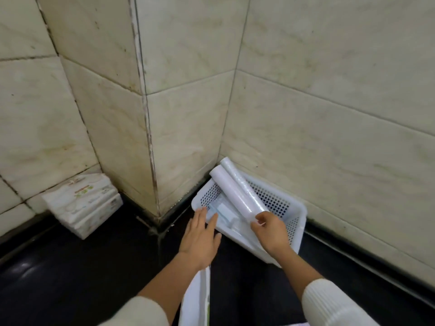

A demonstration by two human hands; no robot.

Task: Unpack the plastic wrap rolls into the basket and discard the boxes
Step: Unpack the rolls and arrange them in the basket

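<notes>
Plastic wrap roll (237, 191) leans in the white perforated basket (299, 212), far end propped on the rim; likely light, stiff, slick, best gripped near an end. Right hand (270, 229) pinches its near end. Left hand (200, 234) is spread flat, empty. Black counter (82, 267), tiled corner walls (329, 90), tissue packs (84, 205) nearby.

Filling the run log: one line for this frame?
left hand: open, empty, at basket rim | right hand: grip on plastic wrap roll end, roll leaning in basket

Soft even light, faint glare on dark counter (26, 267), wide-angle edge bending, perhaps slight blur.
</notes>
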